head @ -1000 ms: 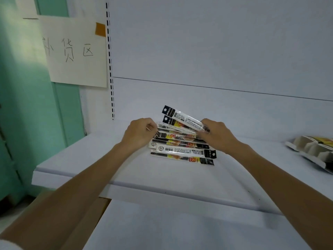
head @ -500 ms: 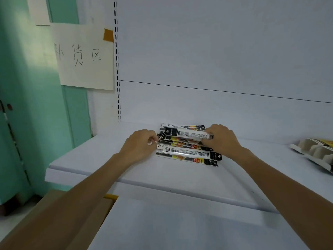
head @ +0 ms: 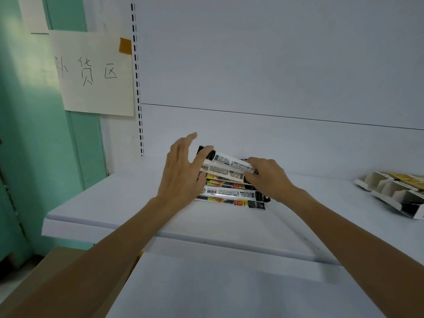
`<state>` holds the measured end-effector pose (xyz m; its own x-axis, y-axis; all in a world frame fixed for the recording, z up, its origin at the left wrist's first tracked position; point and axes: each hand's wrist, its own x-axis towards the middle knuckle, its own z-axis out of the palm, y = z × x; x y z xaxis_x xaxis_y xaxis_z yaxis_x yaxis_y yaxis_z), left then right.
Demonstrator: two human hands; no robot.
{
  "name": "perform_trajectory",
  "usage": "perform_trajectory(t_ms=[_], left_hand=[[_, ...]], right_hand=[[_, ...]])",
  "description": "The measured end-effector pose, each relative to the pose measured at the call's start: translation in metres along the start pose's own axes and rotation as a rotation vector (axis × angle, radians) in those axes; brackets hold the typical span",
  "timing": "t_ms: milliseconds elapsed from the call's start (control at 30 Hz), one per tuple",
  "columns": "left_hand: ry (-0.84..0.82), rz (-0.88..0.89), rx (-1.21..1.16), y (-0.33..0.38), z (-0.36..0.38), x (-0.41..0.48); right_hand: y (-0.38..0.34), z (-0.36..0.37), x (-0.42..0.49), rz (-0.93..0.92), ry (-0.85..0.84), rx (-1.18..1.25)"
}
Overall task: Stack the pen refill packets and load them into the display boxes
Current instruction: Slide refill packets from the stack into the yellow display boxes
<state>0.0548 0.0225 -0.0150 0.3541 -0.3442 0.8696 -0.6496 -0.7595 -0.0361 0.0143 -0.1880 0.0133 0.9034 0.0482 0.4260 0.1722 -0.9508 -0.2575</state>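
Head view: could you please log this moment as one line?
left hand open, touching packets | right hand grips packets | box at right

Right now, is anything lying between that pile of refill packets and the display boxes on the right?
Nothing visible does. Only bare shelf lies between the refill packets and the display boxes. The right hand grips the upper packets; the left hand touches their other end.

Mid-rear of shelf (head: 114,203) is taken up by packet pile (head: 229,193), w/ left hand (head: 181,175) spread at its left end and right hand (head: 268,177) gripping its right end. Right edge is blocked by display boxes (head: 394,191). Bare room is left along front edge, at front-left corner, and btwn pile and boxes. Rear is closed off by back panel (head: 275,143).
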Motion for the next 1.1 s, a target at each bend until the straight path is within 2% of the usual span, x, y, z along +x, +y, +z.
perform_trajectory(t_ms=[133, 233, 367, 500, 567, 667, 767, 867, 933, 1100], left_hand=[[0.104, 0.136, 0.016, 0.011, 0.001, 0.003], [-0.036, 0.249, -0.004, 0.014, 0.008, 0.003], [-0.091, 0.101, 0.064, 0.012, 0.014, 0.009], [0.004, 0.148, 0.049, 0.009, 0.009, 0.015], [0.023, -0.017, -0.083, 0.008, 0.005, 0.017], [-0.053, -0.500, -0.445, 0.014, -0.006, 0.028], [-0.168, -0.831, -0.866, 0.023, -0.012, 0.038], [-0.248, -1.000, -1.184, 0.036, -0.012, 0.038], [-0.300, -1.033, -1.350, 0.043, -0.010, 0.032], [-0.331, -1.190, -1.512, 0.043, -0.011, 0.024]], right_hand=[[0.001, 0.000, -0.004, 0.033, 0.018, 0.054], [-0.003, -0.005, -0.003, 0.042, 0.020, 0.169], [-0.011, -0.013, -0.006, 0.071, -0.079, 0.422], [-0.013, -0.025, -0.008, 0.114, -0.068, 0.573], [-0.008, -0.029, -0.009, 0.140, 0.022, 0.581], [-0.001, -0.029, -0.010, 0.197, 0.144, 0.563], [-0.006, -0.025, -0.010, 0.176, 0.122, 0.495], [-0.022, -0.016, -0.011, 0.069, 0.011, 0.397], [-0.029, -0.008, -0.011, 0.008, -0.051, 0.288], [-0.029, 0.000, -0.017, -0.084, -0.103, 0.097]])
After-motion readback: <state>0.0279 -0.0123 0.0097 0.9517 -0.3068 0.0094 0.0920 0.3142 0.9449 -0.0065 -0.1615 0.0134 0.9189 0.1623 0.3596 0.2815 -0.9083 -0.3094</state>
